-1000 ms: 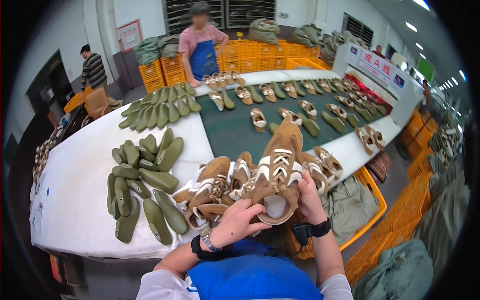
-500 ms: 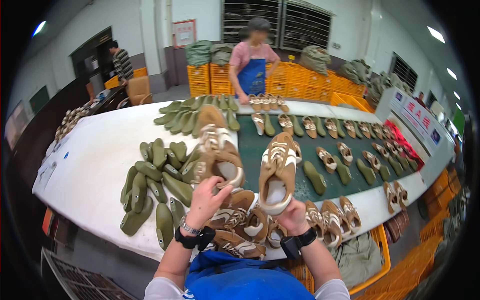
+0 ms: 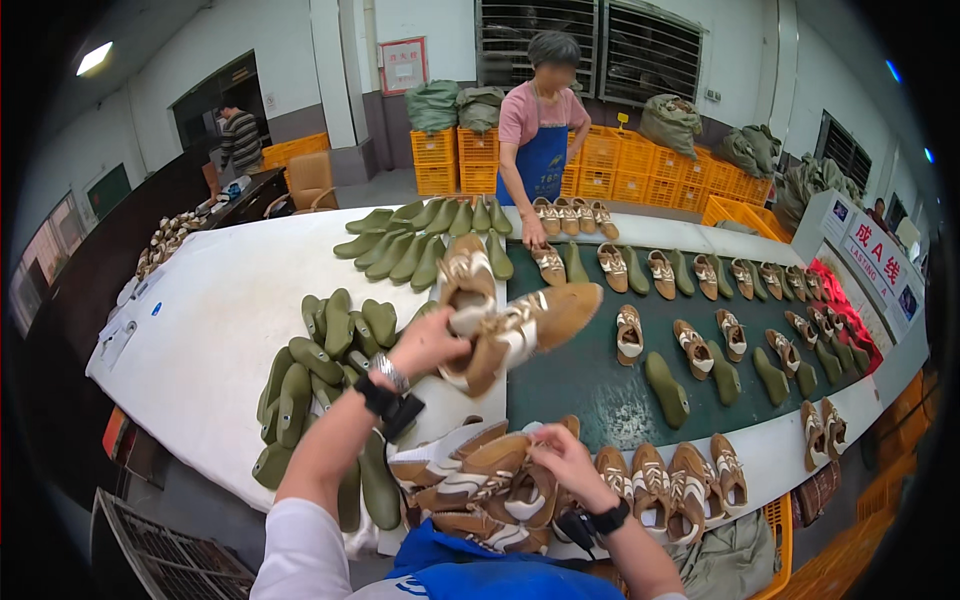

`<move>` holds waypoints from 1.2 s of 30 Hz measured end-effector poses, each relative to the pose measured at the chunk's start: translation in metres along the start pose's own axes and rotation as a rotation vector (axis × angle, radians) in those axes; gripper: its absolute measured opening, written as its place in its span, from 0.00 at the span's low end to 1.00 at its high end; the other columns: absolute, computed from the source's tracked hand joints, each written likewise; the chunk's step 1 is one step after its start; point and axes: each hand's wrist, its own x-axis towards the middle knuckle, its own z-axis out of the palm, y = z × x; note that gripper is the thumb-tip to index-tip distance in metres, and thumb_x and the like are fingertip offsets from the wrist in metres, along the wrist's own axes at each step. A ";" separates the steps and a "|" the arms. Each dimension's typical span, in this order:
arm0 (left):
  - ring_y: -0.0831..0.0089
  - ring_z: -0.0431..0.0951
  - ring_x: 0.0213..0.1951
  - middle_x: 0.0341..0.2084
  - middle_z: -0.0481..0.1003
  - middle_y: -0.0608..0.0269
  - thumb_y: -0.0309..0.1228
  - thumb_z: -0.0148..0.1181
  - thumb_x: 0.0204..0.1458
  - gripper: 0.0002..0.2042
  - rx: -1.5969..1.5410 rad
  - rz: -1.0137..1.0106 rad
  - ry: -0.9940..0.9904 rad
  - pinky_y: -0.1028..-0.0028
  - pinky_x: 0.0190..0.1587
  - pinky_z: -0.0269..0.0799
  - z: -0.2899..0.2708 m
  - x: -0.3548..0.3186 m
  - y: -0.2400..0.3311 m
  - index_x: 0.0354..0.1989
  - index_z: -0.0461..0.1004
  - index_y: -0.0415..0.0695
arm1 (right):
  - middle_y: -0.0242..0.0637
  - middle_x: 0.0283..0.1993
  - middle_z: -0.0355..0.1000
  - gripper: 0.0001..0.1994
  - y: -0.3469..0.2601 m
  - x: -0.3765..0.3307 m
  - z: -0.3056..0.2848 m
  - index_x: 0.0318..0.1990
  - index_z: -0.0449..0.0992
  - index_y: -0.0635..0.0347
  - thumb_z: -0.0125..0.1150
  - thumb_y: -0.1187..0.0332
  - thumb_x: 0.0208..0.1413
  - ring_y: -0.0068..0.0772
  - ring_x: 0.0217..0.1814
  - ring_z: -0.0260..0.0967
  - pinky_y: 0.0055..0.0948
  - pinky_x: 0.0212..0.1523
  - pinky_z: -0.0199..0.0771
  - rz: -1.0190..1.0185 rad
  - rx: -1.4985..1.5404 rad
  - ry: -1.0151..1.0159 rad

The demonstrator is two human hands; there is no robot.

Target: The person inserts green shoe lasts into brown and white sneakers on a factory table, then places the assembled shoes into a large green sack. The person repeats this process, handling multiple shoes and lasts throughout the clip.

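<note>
A long white worktable [image 3: 230, 290] surrounds the dark green conveyor belt [image 3: 610, 410], spreading widest to the belt's left. Stacked orange plastic crates [image 3: 605, 150] stand well beyond the belt's far side. Nearer, just past the belt's far left corner, a co-worker in a blue apron [image 3: 545, 150] reaches a hand down to a sneaker at that corner. Left of the belt lies a jumbled pile of olive-green shoe lasts [image 3: 295, 400]; more olive lasts in rows [image 3: 405, 250] lie beside the belt's far left corner. A heap of brown-and-white sneakers [image 3: 480, 475] lies at the belt's near left corner, and a line of similar sneakers [image 3: 690, 480] runs along the white strip on the belt's near side. Two lace-up sneakers [image 3: 545, 320] are held up over the belt's left edge, one toe pointing right across it. The left hand [image 3: 428, 345], just left of that edge, is closed on them at the heel end. The right hand [image 3: 572, 465], on the belt's near side, is at the heap, fingers bent; whether it grips a sneaker cannot be told. A silver wristband [image 3: 388, 370] circles the left wrist, left of the belt.
</note>
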 end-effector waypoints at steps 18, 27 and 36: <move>0.49 0.56 0.62 0.61 0.59 0.51 0.29 0.53 0.49 0.22 0.612 -0.084 0.396 0.46 0.60 0.50 0.076 0.212 -0.281 0.55 0.70 0.62 | 0.28 0.33 0.71 0.04 0.017 -0.145 -0.002 0.39 0.72 0.60 0.55 0.72 0.58 0.18 0.32 0.65 0.19 0.32 0.65 0.366 -0.319 0.711; 0.56 0.75 0.47 0.43 0.75 0.50 0.24 0.56 0.49 0.16 0.167 0.321 0.109 0.67 0.51 0.69 -0.054 0.033 -0.165 0.49 0.72 0.39 | 0.33 0.37 0.75 0.07 0.010 -0.141 -0.002 0.42 0.72 0.66 0.57 0.76 0.56 0.20 0.40 0.71 0.19 0.42 0.70 0.432 -0.207 0.367; 0.61 0.76 0.44 0.41 0.76 0.53 0.22 0.67 0.38 0.29 0.280 -0.042 -0.384 0.68 0.48 0.70 -0.196 -0.200 -0.091 0.54 0.69 0.42 | 0.40 0.38 0.76 0.13 -0.092 -0.132 -0.038 0.46 0.74 0.63 0.60 0.72 0.52 0.31 0.41 0.75 0.27 0.44 0.74 0.559 -0.801 -0.368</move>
